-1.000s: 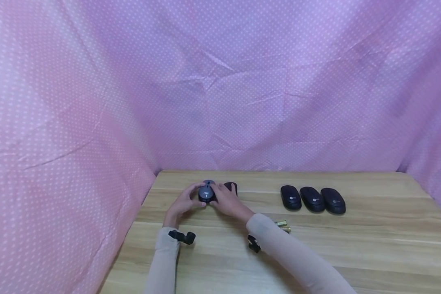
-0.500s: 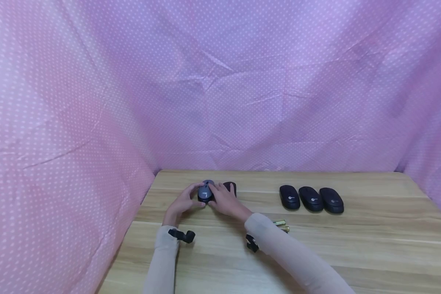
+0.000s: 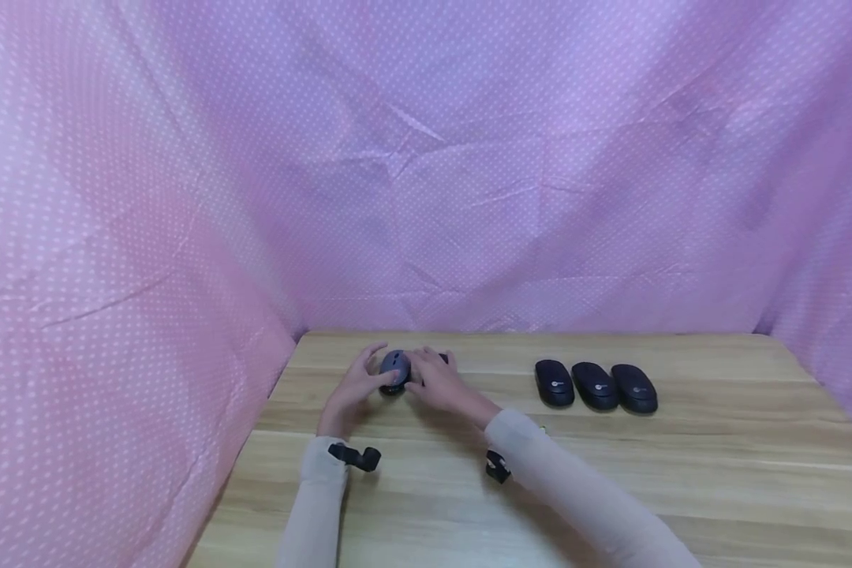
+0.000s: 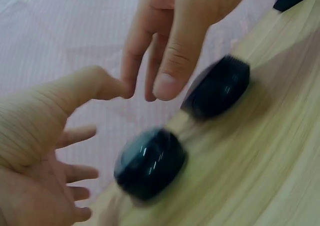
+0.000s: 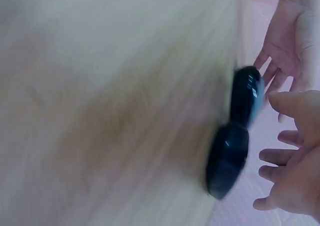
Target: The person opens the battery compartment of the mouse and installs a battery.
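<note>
A grey-blue computer mouse (image 3: pixel 395 365) with a dark base stands on the wooden table between the two hands. My left hand (image 3: pixel 353 388) hovers at its left with spread fingers, and the thumb overlaps the mouse in the head view. In the left wrist view that mouse (image 4: pixel 150 166) sits apart from the fingers. My right hand (image 3: pixel 440 386) is on its other side, fingers loosely bent, holding nothing. A black mouse (image 3: pixel 443 358) is mostly hidden behind the right hand; the right wrist view shows this black mouse (image 5: pixel 227 161) beside the grey-blue one (image 5: pixel 246 93).
Three black mice stand in a row at the right: a left one (image 3: pixel 554 383), a middle one (image 3: pixel 596 386) and a right one (image 3: pixel 635 388). A small yellowish bit (image 3: pixel 543 429) peeks out by the right sleeve. Pink dotted cloth (image 3: pixel 426 197) hangs behind the wooden table (image 3: pixel 717 473).
My fingers have come away from the grey-blue mouse, and the left thumb has swung up over it. The right hand covers more of the black mouse. The right sleeve now hides most of the gold batteries.
</note>
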`<state>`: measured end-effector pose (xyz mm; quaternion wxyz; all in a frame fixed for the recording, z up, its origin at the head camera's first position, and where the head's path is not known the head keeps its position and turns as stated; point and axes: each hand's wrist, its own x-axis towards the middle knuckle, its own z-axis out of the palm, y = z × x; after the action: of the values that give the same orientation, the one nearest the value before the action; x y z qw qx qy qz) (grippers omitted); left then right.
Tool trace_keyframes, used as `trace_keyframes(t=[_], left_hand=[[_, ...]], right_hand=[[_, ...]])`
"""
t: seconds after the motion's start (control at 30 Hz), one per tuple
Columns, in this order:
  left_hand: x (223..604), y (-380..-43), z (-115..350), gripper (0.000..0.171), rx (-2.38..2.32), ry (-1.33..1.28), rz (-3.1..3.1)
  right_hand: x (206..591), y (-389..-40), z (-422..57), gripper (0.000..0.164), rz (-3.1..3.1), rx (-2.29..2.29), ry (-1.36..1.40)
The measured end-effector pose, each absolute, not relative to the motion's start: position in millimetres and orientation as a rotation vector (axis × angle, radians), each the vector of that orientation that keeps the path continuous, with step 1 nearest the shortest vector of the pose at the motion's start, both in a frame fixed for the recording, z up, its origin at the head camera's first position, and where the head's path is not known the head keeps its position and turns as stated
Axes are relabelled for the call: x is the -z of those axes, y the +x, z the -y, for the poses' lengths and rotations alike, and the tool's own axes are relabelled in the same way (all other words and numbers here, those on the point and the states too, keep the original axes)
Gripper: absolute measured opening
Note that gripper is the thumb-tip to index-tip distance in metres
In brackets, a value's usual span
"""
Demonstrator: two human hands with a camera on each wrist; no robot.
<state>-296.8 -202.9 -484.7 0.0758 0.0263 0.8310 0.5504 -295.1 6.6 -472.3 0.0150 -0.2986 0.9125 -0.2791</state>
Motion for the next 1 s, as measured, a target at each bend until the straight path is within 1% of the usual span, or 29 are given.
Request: trace_keyframes(t=[0.2, 0.33, 0.43, 0.6, 0.77, 1.0], left_hand=[[467.4, -293.0, 168.1, 0.068, -1.731, 0.145, -2.691], [457.5, -289.7, 139.8, 0.067, -1.698, 0.213, -2.75], [452.7, -287.5, 118.7, 0.068, -1.684, 0.325, -2.728], [454.4, -287.3, 86.0, 0.067, -1.638, 0.5, -2.684], [460.9, -289.2, 57.0, 0.07, -1.626, 0.508, -2.674], [472.5, -287.4, 25.7, 0.068, -1.604, 0.557, -2.631]], right_hand=[[466.4, -298.4, -36.4, 0.058, -2.838, 0.95, -0.952], [460.5, -300.6, -60.9, 0.059, -2.847, 0.978, -0.914], [455.2, -301.8, -81.6, 0.059, -2.849, 1.016, -0.89], [443.8, -299.1, -119.3, 0.059, -2.844, 1.052, -0.87], [436.5, -296.9, -155.8, 0.059, -2.822, 1.11, -0.839], [441.9, -296.1, -199.7, 0.06, -2.812, 1.149, -0.727]])
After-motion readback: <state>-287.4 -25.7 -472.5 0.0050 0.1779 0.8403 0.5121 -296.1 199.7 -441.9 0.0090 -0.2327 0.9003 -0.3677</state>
